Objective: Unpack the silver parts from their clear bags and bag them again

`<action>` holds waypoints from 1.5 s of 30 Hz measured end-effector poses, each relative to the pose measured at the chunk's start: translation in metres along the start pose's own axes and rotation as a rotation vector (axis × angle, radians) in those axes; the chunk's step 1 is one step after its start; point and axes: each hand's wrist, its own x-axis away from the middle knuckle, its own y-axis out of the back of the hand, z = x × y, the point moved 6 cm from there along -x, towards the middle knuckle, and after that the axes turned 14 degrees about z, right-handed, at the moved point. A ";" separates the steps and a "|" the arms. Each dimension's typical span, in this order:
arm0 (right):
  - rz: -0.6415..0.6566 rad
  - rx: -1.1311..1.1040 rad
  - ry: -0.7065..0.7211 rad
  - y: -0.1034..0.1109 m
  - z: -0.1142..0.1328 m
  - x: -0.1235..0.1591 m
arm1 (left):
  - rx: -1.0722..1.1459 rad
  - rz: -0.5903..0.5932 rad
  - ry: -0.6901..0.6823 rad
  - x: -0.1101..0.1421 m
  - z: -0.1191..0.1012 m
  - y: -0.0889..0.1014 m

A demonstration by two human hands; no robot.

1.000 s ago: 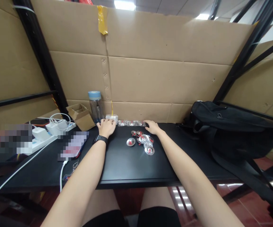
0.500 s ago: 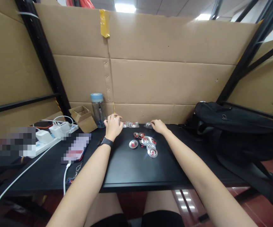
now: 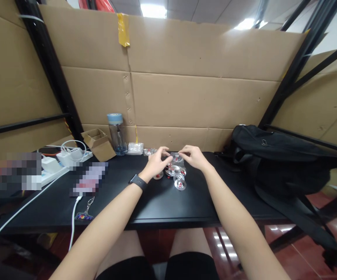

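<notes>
A small clear plastic packet [image 3: 177, 157] with a shiny disc and a red mark inside is between my hands over the black table. My right hand [image 3: 196, 157] pinches its right edge between thumb and fingers. At the packet's left side is my left hand [image 3: 156, 163], thumb and fingers apart; whether the thumb touches the plastic I cannot tell. Just below lie several loose silvery discs with red centres [image 3: 180, 184], partly overlapping. One more disc [image 3: 158, 176] sits under my left hand, partly covered. Behind that hand is another clear packet [image 3: 149, 151].
A white wrapped packet [image 3: 135, 148], a blue-lidded bottle [image 3: 117, 134] and an open cardboard box [image 3: 98, 146] stand along the back left. A phone [image 3: 90, 179], keychain [image 3: 85, 215] and power strip [image 3: 66, 167] are at left. A black bag [image 3: 279, 163] fills the right side.
My right hand has brought a clear packet from the back of the table toward the middle. My left hand has moved right from the back row, uncovering the white wrapped packet.
</notes>
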 end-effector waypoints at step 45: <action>-0.351 -0.865 -0.153 -0.025 -0.025 -0.003 | -0.712 -0.076 -0.315 0.008 -0.028 0.000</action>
